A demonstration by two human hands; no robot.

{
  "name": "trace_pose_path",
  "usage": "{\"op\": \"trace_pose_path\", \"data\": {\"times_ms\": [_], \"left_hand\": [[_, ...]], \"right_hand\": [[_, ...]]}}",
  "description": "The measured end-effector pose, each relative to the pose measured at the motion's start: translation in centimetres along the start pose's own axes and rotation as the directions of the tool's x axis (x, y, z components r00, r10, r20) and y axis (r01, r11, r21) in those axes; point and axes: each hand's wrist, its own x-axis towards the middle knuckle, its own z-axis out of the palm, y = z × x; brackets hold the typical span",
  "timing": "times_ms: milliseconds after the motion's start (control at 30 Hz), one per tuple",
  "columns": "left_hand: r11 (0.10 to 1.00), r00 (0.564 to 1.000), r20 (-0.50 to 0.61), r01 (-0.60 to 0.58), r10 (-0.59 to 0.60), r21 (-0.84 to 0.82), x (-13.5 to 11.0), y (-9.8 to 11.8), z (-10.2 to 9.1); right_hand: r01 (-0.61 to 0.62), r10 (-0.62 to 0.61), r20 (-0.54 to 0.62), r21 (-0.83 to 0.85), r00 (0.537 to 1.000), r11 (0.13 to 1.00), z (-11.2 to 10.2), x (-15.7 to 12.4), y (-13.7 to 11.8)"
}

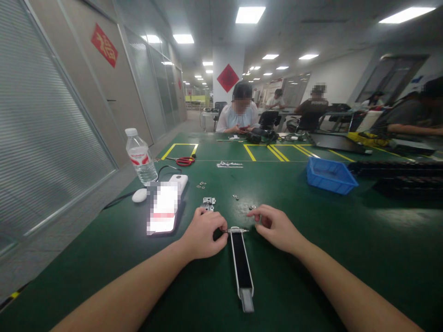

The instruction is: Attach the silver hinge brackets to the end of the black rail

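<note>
A long black bar with a silver frame [241,265] lies on the green table [346,258], pointing toward me. My left hand [204,234] is closed at the bar's far end, pinching a thin metal pin [234,230] that crosses it. My right hand [275,226] rests just right of that end, fingers curled, its fingertips by a small washer [251,208]. A metal hinge [208,201] lies just beyond my left hand.
A lit phone [162,213], white mouse [139,195], water bottle [140,157] and red scissors [184,161] sit at left. Small nuts [201,185] are scattered ahead. A blue bin [329,175] stands at right. Several people sit at the far tables.
</note>
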Motion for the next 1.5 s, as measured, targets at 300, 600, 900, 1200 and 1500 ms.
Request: {"op": "trace_pose_path", "data": {"times_ms": [300, 600, 900, 1200, 1500], "left_hand": [[0.999, 0.999, 0.030, 0.032, -0.031, -0.014, 0.0, 0.4, -0.4], [0.999, 0.999, 0.027, 0.033, -0.032, -0.026, -0.1, 0.1, -0.3], [0.998, 0.998, 0.043, 0.050, -0.049, -0.032, -0.1, 0.5, -0.7], [0.999, 0.999, 0.019, 0.040, -0.039, -0.033, -0.1, 0.2, -0.5], [0.999, 0.989, -0.144, 0.016, -0.021, -0.036, -0.2, 0.5, -0.4]], "right_hand": [[-0.104, 0.060, -0.160, -0.282, 0.985, 0.954, 1.3, 0.3, 2.4], [-0.115, 0.070, -0.125, -0.399, 0.990, 0.910, 1.4, 0.8, 3.0], [-0.134, 0.079, -0.179, -0.322, 0.981, 0.937, 0.6, 0.7, 2.8], [-0.198, 0.148, -0.169, -0.330, 0.974, 0.923, 0.4, 0.6, 2.3], [-0.059, 0.032, -0.179, -0.145, 0.983, 0.988, 0.7, -0.3, -1.1]]}}
